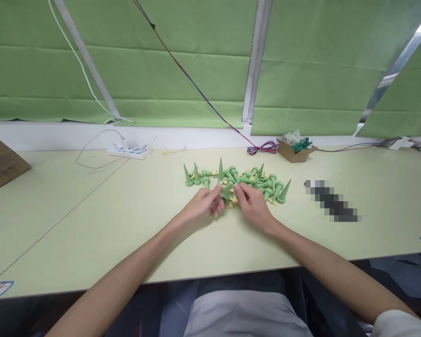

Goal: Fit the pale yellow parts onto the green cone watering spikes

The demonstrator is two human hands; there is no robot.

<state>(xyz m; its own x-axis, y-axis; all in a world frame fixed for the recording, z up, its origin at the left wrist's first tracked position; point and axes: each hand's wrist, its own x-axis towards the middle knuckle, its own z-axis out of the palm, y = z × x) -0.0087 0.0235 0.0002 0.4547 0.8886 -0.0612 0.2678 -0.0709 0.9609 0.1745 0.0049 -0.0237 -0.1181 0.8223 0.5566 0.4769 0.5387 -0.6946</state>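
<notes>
Green cone-shaped pieces (pixel 284 193) and small yellow parts (pixel 233 202) lie in a loose pile on the pale table (pixel 182 243). A few cones stand upright, such as the tall one (pixel 221 169) behind my hands. My left hand (pixel 207 200) pinches a green cone piece (pixel 226 191) at the near side of the pile, thumb and index finger closed on it. Just to its right, my right hand (pixel 251 202) is closed in a pinch near the same piece; what its fingertips hold is too small to make out.
A small cardboard box (pixel 294 153) with plastic and green material stands at the back, beside a coil of wire (pixel 263 148). A power strip (pixel 129 150) lies back left. A blurred dark object (pixel 333 202) lies on the right, brown material (pixel 3 161) at the far left.
</notes>
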